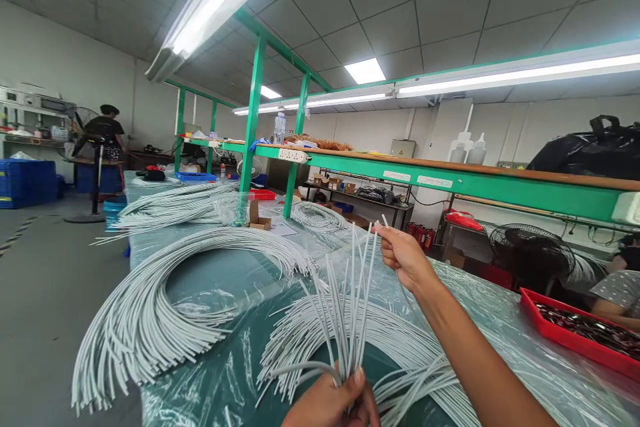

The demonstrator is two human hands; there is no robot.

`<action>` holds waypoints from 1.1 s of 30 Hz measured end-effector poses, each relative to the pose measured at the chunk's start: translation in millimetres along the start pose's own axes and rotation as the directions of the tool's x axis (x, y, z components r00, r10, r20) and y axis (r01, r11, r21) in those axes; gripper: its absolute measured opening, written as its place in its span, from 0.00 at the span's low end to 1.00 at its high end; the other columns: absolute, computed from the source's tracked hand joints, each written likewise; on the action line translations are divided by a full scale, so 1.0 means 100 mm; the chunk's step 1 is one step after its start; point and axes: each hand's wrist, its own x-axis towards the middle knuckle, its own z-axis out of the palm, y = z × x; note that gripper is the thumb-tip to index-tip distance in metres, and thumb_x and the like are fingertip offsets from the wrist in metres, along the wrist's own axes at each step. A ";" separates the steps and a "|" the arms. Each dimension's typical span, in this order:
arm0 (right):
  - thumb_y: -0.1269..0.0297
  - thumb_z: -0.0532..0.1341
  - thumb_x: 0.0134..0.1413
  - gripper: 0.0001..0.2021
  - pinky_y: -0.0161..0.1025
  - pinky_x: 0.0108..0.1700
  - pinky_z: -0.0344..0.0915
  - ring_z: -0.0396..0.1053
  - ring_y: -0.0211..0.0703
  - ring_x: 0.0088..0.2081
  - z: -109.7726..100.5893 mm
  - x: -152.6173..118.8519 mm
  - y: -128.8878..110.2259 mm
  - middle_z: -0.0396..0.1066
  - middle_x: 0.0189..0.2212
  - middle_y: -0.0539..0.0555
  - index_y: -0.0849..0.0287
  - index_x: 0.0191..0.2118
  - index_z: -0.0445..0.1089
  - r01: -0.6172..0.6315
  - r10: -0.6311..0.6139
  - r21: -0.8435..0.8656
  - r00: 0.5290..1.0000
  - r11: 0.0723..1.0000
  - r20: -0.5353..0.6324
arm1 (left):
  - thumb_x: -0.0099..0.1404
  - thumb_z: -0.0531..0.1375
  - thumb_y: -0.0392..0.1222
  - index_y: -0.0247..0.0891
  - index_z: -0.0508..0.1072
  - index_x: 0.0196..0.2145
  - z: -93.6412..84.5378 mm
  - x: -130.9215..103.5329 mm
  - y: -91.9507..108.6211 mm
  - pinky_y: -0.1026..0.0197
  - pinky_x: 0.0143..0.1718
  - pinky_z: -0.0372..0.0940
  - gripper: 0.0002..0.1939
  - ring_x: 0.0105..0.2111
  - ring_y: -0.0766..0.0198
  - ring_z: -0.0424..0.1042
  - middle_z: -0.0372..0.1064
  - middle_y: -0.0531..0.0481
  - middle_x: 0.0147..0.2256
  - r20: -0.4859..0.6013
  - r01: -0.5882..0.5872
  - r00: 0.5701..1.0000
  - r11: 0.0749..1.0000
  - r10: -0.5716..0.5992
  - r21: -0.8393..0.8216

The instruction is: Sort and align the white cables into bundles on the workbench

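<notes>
Near the bottom centre, my left hand (337, 397) is closed around a bunch of thin white tubes (345, 320) whose free ends fan upward. My right hand (403, 255) is above and to the right, its thumb and fingertips pinched on the tip of a white tube. A curved pile of similar tubes (400, 337) lies on the plastic-covered table behind my left hand. Another large curved bundle (145, 307) rests to the left, its cut ends toward the front.
More tubes (173, 205) and a small cardboard box (259, 217) lie farther back. A green shelf frame (253, 107) rises over the table. A red tray (585, 340) holds dark parts at right, near a fan (533, 250) and a seated person (620, 293). Another person (105, 130) is far left.
</notes>
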 end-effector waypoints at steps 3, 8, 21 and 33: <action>0.60 0.60 0.47 0.13 0.25 0.13 0.35 0.40 0.24 0.12 -0.02 -0.02 -0.03 0.50 0.12 0.40 0.60 0.22 0.57 0.001 0.001 0.038 0.998 0.999 -0.059 | 0.52 0.35 0.74 0.31 0.75 0.17 -0.01 0.01 0.01 0.66 0.17 0.44 0.46 0.13 0.71 0.50 0.49 0.53 0.11 0.017 -0.042 0.999 0.999 0.042 0.003; 0.63 0.53 0.54 0.12 0.26 0.14 0.47 0.49 0.28 0.13 0.00 -0.05 -0.02 0.50 0.12 0.41 0.58 0.22 0.53 -0.024 0.034 0.086 0.992 0.996 -0.124 | 0.58 0.36 0.69 0.32 0.76 0.17 -0.03 0.00 0.01 0.66 0.18 0.45 0.43 0.14 0.72 0.50 0.50 0.53 0.12 0.006 -0.075 0.997 0.997 0.075 0.024; 0.60 0.52 0.57 0.14 0.28 0.21 0.48 0.52 0.29 0.19 -0.07 -0.01 0.04 0.58 0.19 0.45 0.59 0.29 0.71 0.211 -0.263 -0.172 0.883 0.962 -0.388 | 0.53 0.53 0.67 0.31 0.75 0.33 0.06 0.11 -0.06 0.65 0.19 0.40 0.33 0.16 0.73 0.43 0.43 0.60 0.14 -0.392 -0.199 0.915 0.951 0.093 -0.239; 0.65 0.49 0.61 0.14 0.34 0.24 0.65 0.68 0.38 0.22 0.01 0.02 -0.07 0.68 0.21 0.54 0.64 0.50 0.59 -0.189 0.180 -0.056 0.974 0.980 -0.136 | 0.54 0.53 0.65 0.32 0.75 0.32 0.09 0.10 -0.04 0.63 0.20 0.40 0.30 0.16 0.72 0.44 0.44 0.59 0.13 -0.287 -0.130 0.955 0.978 0.078 -0.166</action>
